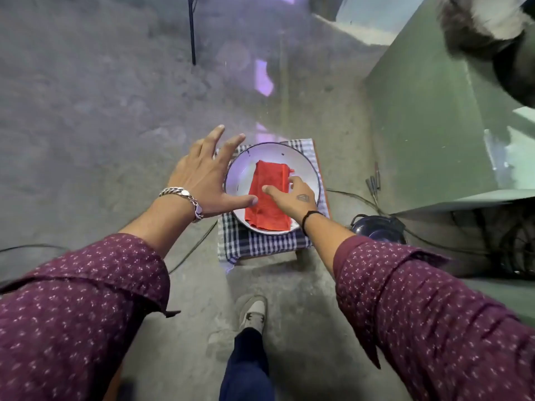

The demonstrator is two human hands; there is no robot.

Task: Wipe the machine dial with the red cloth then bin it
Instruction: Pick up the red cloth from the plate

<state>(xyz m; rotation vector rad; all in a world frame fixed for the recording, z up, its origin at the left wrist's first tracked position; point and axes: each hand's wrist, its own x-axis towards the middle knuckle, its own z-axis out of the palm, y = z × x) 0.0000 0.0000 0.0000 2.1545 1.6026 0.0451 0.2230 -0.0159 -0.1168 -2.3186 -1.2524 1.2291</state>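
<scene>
Red cloth [267, 195] lay folded in the white bowl [240, 172] at frame centre, served up for grabbing. Right hand [292, 195] reached onto it, fingers not yet clamped; left hand [202, 180] hovered splayed open, apparently for balance.

No words, brand names, labels or numbers can be read anywhere in this view. The one sign-like mark is a small dark tattoo on the back of the right hand [295, 195], and it is too small to make out as lettering or a figure.
</scene>
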